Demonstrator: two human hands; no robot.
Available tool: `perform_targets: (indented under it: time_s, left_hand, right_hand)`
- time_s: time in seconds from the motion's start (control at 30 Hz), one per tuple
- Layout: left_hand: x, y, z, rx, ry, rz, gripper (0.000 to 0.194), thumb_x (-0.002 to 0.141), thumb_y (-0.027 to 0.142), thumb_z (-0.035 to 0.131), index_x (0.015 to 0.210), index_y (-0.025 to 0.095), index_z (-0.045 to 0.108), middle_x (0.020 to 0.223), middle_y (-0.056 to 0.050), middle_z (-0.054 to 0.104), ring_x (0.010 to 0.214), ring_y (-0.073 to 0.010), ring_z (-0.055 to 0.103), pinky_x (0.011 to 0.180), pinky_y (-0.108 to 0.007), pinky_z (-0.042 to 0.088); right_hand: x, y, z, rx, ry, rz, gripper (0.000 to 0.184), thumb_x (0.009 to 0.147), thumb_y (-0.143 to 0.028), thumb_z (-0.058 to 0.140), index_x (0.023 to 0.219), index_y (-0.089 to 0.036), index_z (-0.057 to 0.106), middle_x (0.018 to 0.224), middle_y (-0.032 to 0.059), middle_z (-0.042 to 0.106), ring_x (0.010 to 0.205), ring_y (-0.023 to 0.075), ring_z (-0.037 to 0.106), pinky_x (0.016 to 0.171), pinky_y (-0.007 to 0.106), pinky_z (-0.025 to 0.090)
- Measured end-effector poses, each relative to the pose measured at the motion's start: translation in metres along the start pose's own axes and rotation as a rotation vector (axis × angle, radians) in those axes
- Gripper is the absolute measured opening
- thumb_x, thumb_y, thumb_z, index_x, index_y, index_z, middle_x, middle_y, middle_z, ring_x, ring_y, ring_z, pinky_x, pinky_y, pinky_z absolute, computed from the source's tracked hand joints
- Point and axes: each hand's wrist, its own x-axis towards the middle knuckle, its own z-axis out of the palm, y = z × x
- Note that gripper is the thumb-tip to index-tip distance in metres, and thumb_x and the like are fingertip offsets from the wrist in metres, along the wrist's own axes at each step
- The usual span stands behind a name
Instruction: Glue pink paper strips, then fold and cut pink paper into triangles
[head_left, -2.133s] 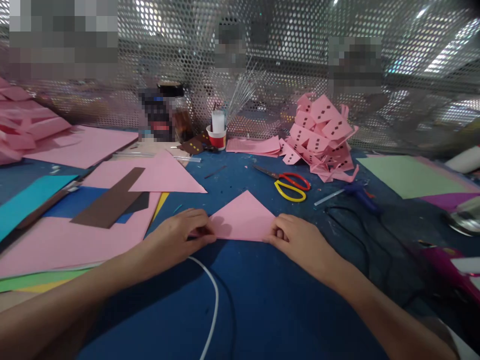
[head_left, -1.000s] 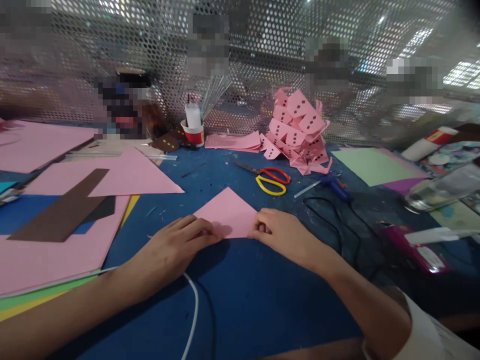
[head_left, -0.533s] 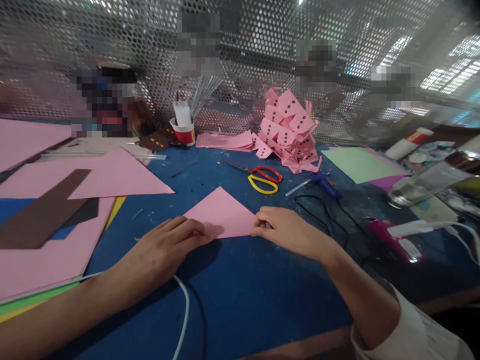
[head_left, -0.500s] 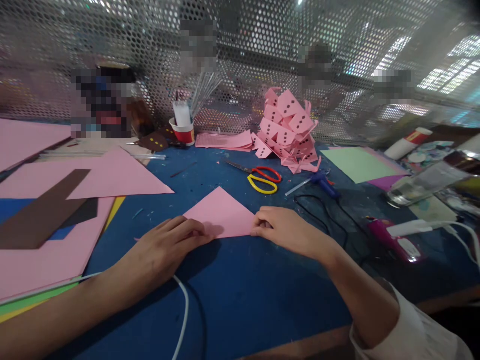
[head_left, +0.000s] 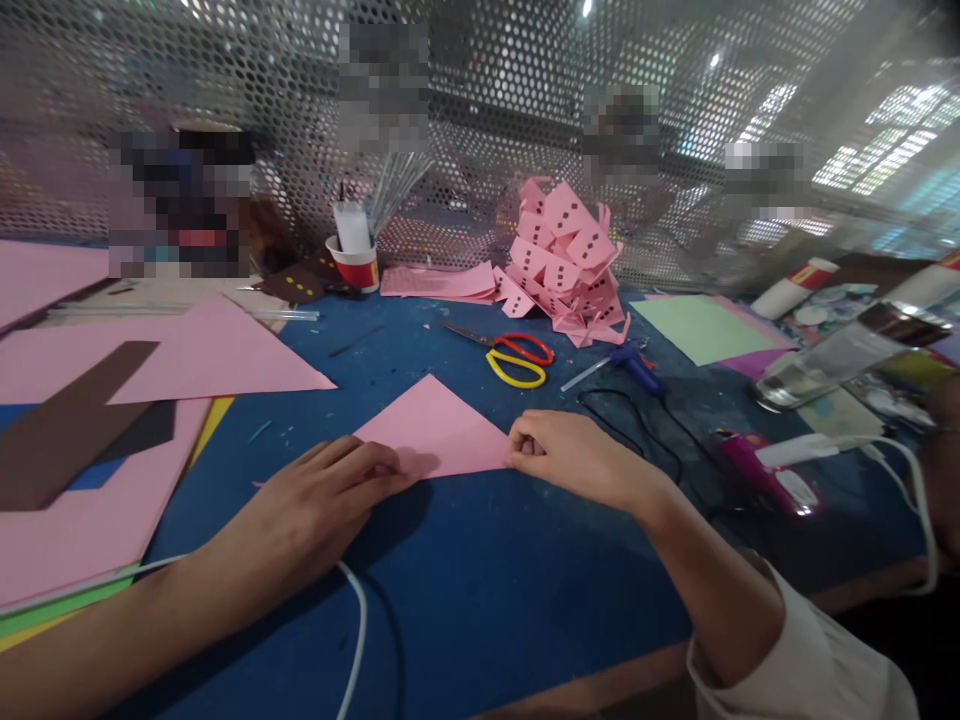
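Observation:
A pink sheet of paper [head_left: 442, 430], folded into a triangle, lies on the blue table with its point facing away from me. My left hand [head_left: 322, 490] presses on its near left side, fingers bent together, and covers most of that corner. At the right corner, my right hand [head_left: 551, 450] pinches the paper between thumb and curled fingers. Scissors [head_left: 517, 360] with one red and one yellow handle lie just beyond the paper. Right of them rests a blue glue gun [head_left: 636, 368] with a clear stick in its back end.
Pink sheets [head_left: 217, 360] and a brown strip [head_left: 67, 430] cover the left. At the back stand a paper cup [head_left: 356, 268] and a pink folded-paper pile [head_left: 566, 260]. Green paper [head_left: 701, 328], a glass [head_left: 817, 360] and a magenta device [head_left: 780, 475] lie right. A white cable [head_left: 358, 620] runs near my left wrist.
The view has swung to the right, so the table things sit further left in it. My left hand has shifted inward along the fold; my right hand stays at the right corner.

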Motion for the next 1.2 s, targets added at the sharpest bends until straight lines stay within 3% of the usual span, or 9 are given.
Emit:
perform_targets:
  time_s: [0.47, 0.7, 0.9, 1.2]
  left_hand:
    - [-0.001, 0.005, 0.004, 0.112, 0.034, 0.034, 0.046, 0.094, 0.007, 0.043, 0.133, 0.027, 0.056, 0.119, -0.004, 0.066, 0.104, -0.022, 0.059, 0.09, -0.038, 0.041]
    - [-0.001, 0.009, 0.004, 0.148, 0.086, 0.026, 0.05, 0.092, 0.004, 0.042, 0.134, 0.027, 0.057, 0.116, -0.005, 0.065, 0.105, -0.0236, 0.057, 0.087, -0.038, 0.04]
    - [-0.002, 0.006, 0.002, 0.185, 0.073, 0.103, 0.044, 0.094, 0.008, 0.044, 0.131, 0.023, 0.059, 0.111, -0.005, 0.067, 0.104, -0.0236, 0.057, 0.086, -0.037, 0.041]
    - [-0.004, 0.007, 0.001, 0.146, 0.03, 0.069, 0.044, 0.096, 0.007, 0.041, 0.132, 0.024, 0.06, 0.117, -0.005, 0.068, 0.104, -0.0231, 0.059, 0.086, -0.037, 0.043]
  right_hand:
    - [-0.002, 0.003, 0.0, -0.001, 0.004, -0.023, 0.006, 0.088, -0.02, 0.06, 0.085, -0.021, 0.065, 0.087, -0.0004, 0.069, 0.075, 0.0128, 0.06, 0.064, 0.025, 0.036]
    - [-0.004, 0.008, -0.002, 0.024, -0.013, -0.026, 0.006, 0.087, -0.018, 0.059, 0.086, -0.02, 0.065, 0.09, 0.0003, 0.069, 0.078, 0.0133, 0.06, 0.066, 0.025, 0.036]
    - [-0.006, 0.011, -0.001, 0.01, -0.008, -0.029, 0.007, 0.087, -0.018, 0.057, 0.087, -0.021, 0.064, 0.091, 0.0001, 0.068, 0.079, 0.0135, 0.06, 0.066, 0.026, 0.036]
    - [-0.008, 0.013, -0.003, -0.017, -0.013, -0.029, 0.007, 0.087, -0.019, 0.057, 0.087, -0.021, 0.063, 0.091, -0.0002, 0.068, 0.078, 0.0133, 0.059, 0.065, 0.026, 0.035]
